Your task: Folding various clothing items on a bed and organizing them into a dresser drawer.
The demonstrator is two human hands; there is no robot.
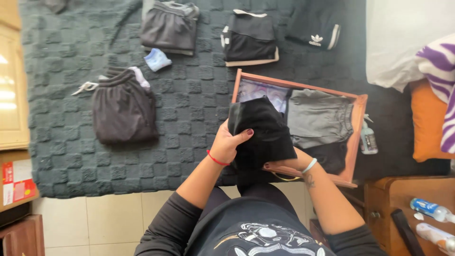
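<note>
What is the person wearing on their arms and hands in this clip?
Both arms have dark sleeves pushed up toward the elbows. The left hand has dark red nail polish and a thin red string bracelet at the wrist. The right wrist wears a pale band, with a small dark tattoo just below it.

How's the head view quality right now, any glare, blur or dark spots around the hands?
Head view: sharp overall, even soft light; the black folded garment held by the left hand and right hand shows little fold detail; the white bedding top right and cabinet at left are overexposed; edges bow slightly from the wide lens.
</note>
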